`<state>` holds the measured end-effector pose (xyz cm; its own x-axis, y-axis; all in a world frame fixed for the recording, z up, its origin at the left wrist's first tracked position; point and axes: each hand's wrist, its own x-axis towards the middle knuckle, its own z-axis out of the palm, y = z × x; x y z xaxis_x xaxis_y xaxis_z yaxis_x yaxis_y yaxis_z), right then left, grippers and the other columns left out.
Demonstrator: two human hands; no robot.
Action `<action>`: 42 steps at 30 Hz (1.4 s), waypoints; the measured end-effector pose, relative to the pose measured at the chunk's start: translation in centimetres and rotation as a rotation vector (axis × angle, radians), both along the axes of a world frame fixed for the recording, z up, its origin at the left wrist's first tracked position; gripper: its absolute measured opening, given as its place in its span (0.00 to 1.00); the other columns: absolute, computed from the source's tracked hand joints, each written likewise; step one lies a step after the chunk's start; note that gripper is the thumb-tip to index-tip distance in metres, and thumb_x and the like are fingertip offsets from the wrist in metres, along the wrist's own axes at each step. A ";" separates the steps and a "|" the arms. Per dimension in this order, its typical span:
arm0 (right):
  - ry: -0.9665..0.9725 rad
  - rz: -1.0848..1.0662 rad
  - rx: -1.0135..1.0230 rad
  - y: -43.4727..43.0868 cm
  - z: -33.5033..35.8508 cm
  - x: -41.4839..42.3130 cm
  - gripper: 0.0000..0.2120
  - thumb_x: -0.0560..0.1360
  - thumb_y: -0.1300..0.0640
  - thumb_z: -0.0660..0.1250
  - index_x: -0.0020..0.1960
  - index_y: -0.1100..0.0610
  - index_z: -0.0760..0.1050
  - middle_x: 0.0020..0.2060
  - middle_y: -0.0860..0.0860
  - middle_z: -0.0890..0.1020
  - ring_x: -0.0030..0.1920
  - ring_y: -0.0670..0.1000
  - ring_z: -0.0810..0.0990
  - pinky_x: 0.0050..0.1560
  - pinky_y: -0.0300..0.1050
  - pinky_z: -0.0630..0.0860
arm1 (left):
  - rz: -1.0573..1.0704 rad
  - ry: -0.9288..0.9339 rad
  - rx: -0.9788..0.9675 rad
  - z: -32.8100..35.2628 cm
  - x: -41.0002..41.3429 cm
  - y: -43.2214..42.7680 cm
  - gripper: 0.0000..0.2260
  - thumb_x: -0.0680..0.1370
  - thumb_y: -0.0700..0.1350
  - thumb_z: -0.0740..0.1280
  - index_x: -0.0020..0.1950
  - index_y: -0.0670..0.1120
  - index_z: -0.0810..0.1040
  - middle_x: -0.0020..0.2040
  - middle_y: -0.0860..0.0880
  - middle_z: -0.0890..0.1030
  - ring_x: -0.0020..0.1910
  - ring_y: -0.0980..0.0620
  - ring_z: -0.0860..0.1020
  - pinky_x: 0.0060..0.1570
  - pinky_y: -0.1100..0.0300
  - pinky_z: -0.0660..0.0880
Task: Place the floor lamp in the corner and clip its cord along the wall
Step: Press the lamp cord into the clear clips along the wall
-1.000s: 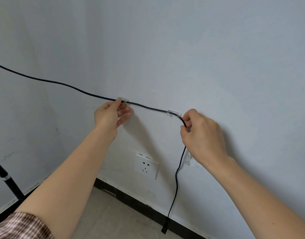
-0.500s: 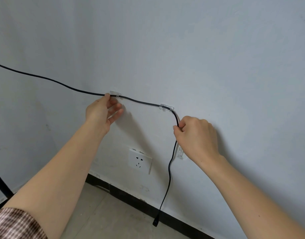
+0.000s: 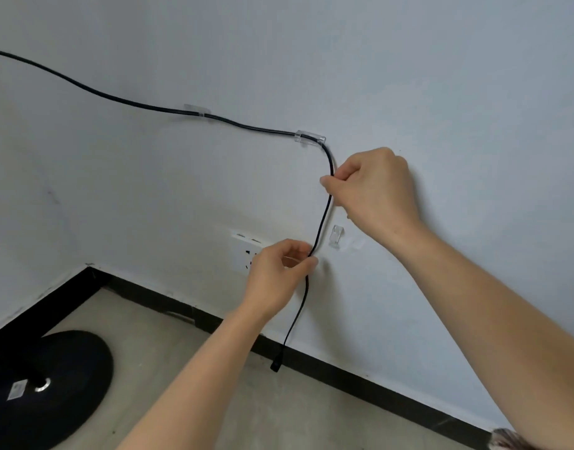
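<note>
Hanging nearly vertical between two pinch points, the cord (image 3: 324,209) is held just left of the empty clip (image 3: 337,237), which is stuck upright on the wall (image 3: 441,92) with its slot running up and down, parallel to the cord. Right hand (image 3: 373,190) is pinched shut on the cord above the clip; left hand (image 3: 279,274) is pinched on it below, thumb and forefinger together. The clip sits between the two grips in height, a short sideways push to the right away; the right hand is judged slightly nearer. Upstream the cord is already seated in a corner clip (image 3: 310,138) and a further clip (image 3: 197,110), then runs off toward the left edge. Its plug end (image 3: 275,367) dangles free near the black skirting (image 3: 376,381). The socket (image 3: 246,251) is partly hidden behind the left hand. The lamp base (image 3: 51,384) is set on the floor at the corner. Nothing is seen blocking the clip.
</note>
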<state>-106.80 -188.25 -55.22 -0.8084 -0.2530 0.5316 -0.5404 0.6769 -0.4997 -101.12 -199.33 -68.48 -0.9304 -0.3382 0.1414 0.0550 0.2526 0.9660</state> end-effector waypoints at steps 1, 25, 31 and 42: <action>-0.010 -0.004 -0.016 0.0 -0.1 0.1 0.11 0.68 0.54 0.70 0.34 0.62 0.79 0.28 0.60 0.83 0.31 0.61 0.81 0.35 0.54 0.81 | 0.002 0.003 -0.026 -0.5 -0.2 0.2 0.05 0.72 0.48 0.71 0.46 0.54 0.81 0.42 0.56 0.83 0.41 0.63 0.79 0.40 0.74 0.72; -0.672 0.062 -0.028 7.4 -15.0 2.6 0.05 0.71 0.57 0.68 0.43 0.57 0.80 0.28 0.50 0.74 0.27 0.49 0.70 0.33 0.41 0.66 | -0.154 0.012 0.233 -0.3 -1.4 3.2 0.05 0.74 0.42 0.70 0.44 0.41 0.84 0.40 0.39 0.85 0.39 0.49 0.83 0.42 0.58 0.79; -0.568 0.115 -0.058 7.4 -15.9 2.5 0.18 0.78 0.53 0.63 0.40 0.69 0.74 0.27 0.55 0.67 0.28 0.51 0.65 0.33 0.44 0.63 | -0.071 0.039 0.126 0.3 -1.9 3.3 0.10 0.73 0.48 0.70 0.38 0.42 0.83 0.35 0.44 0.85 0.37 0.48 0.83 0.46 0.51 0.80; -0.278 0.055 0.217 8.5 -15.9 2.8 0.20 0.78 0.50 0.60 0.28 0.49 0.61 0.21 0.47 0.65 0.24 0.46 0.64 0.27 0.45 0.62 | 0.107 0.253 -0.185 1.4 -2.2 3.1 0.05 0.69 0.50 0.70 0.41 0.51 0.77 0.34 0.53 0.80 0.31 0.59 0.76 0.34 0.70 0.72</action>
<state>-104.05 -179.80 -71.07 -0.8966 -0.3829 0.2225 -0.4426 0.7574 -0.4801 -103.28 -196.24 -67.11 -0.8187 -0.3788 0.4314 0.2512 0.4394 0.8625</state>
